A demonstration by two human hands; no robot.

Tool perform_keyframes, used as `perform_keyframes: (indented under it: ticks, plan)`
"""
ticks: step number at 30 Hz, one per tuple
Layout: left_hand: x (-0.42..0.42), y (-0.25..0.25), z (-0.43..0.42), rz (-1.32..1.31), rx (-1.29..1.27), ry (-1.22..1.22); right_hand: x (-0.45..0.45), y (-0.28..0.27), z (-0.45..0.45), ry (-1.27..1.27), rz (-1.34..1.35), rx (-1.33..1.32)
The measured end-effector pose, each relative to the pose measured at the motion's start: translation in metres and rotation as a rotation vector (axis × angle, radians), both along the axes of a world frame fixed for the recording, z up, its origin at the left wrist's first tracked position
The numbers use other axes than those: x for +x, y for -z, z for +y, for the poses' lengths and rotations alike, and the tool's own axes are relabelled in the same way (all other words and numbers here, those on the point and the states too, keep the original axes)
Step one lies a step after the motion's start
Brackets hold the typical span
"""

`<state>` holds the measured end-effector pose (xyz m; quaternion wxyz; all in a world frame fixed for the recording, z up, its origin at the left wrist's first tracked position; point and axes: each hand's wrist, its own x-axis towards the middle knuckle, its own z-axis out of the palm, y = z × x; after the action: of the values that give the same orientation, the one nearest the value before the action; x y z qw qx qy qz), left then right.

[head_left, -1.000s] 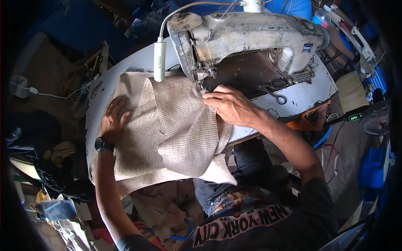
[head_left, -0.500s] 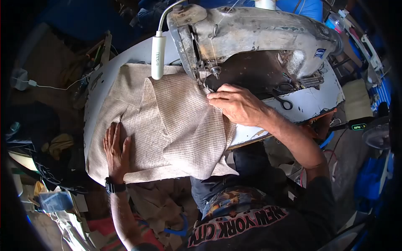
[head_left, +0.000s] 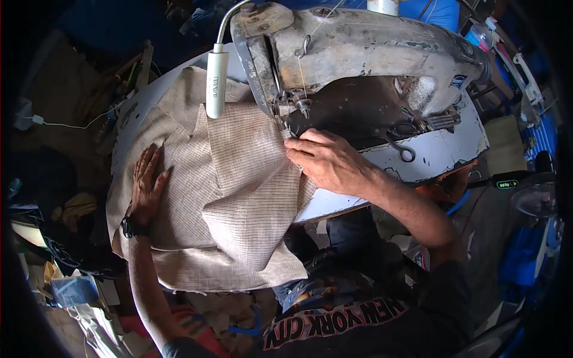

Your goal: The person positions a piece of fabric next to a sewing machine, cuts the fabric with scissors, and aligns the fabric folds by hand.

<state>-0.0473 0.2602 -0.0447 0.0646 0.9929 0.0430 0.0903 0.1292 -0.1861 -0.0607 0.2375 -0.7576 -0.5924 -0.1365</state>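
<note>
A beige woven fabric with a fine check spreads over the sewing table's left half, folded over itself in the middle. My left hand lies flat on it, fingers stretched out. Beside the needle area of the worn grey sewing machine, my right hand grips the fabric's right edge with its fingers pressed together. The thumb is mostly hidden beneath the hand. Thread runs down the machine's head to the tension knob. The needle tip is hard to make out.
Black scissors lie on the white tabletop right of my right hand. A white lamp hangs over the fabric by the machine head. The fabric's near edge hangs past the table edge. A small fan is at far right.
My left hand has slid forward and slightly left with the fabric beneath it. The fabric's far part has bunched forward, and its near flap hangs lower. My right hand stays by the needle.
</note>
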Motion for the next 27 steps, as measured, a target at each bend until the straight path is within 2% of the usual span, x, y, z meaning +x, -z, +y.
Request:
perform_keyframes:
  ticks: [10,13,15,16,19,20,22,27]
  plan:
    - [0.047,-0.008,0.024,-0.052,-0.059,0.115,0.006,0.001,0.005,0.021,-0.116,0.019]
    - [0.053,-0.001,0.022,-0.107,0.298,0.041,0.004,0.001,0.003,0.024,-0.127,0.003]
    - [0.043,0.003,0.009,-0.196,0.261,0.104,0.003,0.000,0.004,0.016,-0.054,0.057]
    - [0.030,-0.005,-0.023,-0.202,0.119,0.076,0.003,0.001,0.003,0.019,-0.047,0.060]
    - [-0.008,0.001,-0.068,-0.110,-0.115,-0.059,0.003,0.004,0.002,0.003,-0.104,0.079]
    - [-0.014,0.003,-0.069,-0.093,-0.160,-0.013,0.003,0.004,0.003,0.010,-0.071,0.103]
    - [-0.018,0.004,-0.060,-0.075,-0.096,-0.023,0.002,0.004,0.002,0.014,-0.038,0.119]
    - [-0.002,-0.003,-0.042,-0.062,-0.117,0.075,0.002,-0.002,0.000,-0.018,-0.010,0.090]
